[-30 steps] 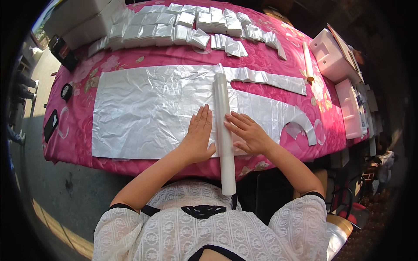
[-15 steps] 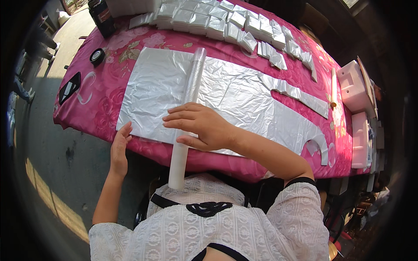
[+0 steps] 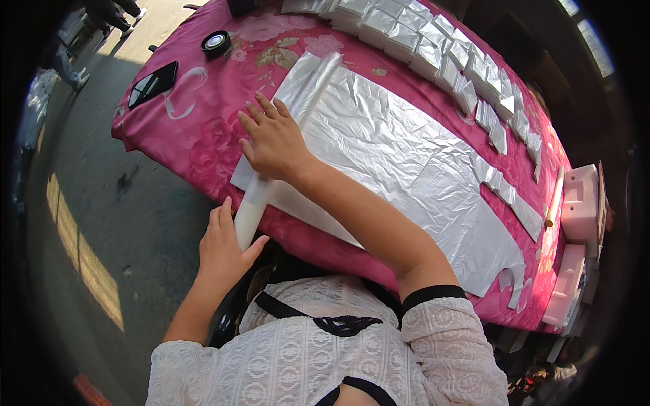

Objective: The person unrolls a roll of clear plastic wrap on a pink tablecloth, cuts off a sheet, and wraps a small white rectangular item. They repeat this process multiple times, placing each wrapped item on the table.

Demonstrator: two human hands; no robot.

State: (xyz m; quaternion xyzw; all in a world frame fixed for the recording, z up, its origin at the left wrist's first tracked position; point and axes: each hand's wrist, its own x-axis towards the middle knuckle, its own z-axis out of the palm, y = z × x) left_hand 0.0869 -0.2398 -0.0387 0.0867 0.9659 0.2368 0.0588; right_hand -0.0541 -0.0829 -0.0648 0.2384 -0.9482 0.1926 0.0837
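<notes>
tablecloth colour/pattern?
The tablecloth is bright pink-magenta with a floral print and pale swirls, seen in the head view.

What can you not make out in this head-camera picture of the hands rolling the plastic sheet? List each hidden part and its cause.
- Middle of the white roll: under the right hand, head view.
- Left hand palm: faces away, holding the roll's near end.
- Silver sheet near edge: covered by the right forearm.
- White packets: too small to identify.

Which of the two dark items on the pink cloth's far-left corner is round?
The tape roll, a black ring farther from the person; the other, a flat black rectangular phone, lies nearer.
</notes>
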